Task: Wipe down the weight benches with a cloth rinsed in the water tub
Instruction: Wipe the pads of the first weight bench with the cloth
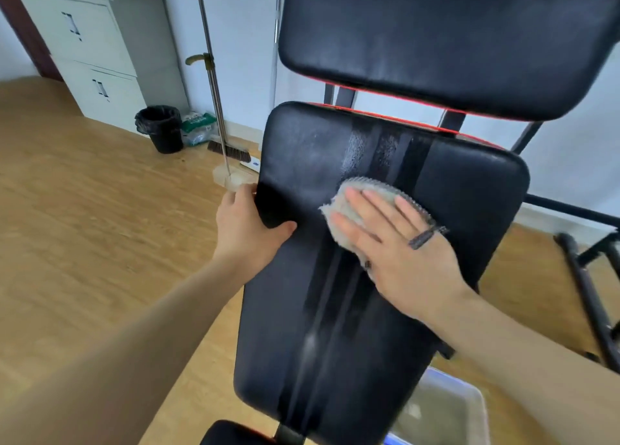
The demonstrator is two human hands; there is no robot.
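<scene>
Cloth (349, 203), nubby grey, under flat right fingers (379, 210); left fingers (242, 194) grip glossy padded bench (335, 327) edge

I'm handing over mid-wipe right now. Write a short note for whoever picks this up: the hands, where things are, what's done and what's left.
Left hand: grips the left edge of the bench pad, thumb on top.
Right hand: flat, fingers straight, pressing the cloth onto the middle of the pad.
Water tub: on the floor by the pad's near right corner.
Done: wet streaks run down the centre of the pad.
Left: the pad's upper left looks dull and dry. The upper pad shows grey smears, and I can't tell whether it has been wiped.
</scene>
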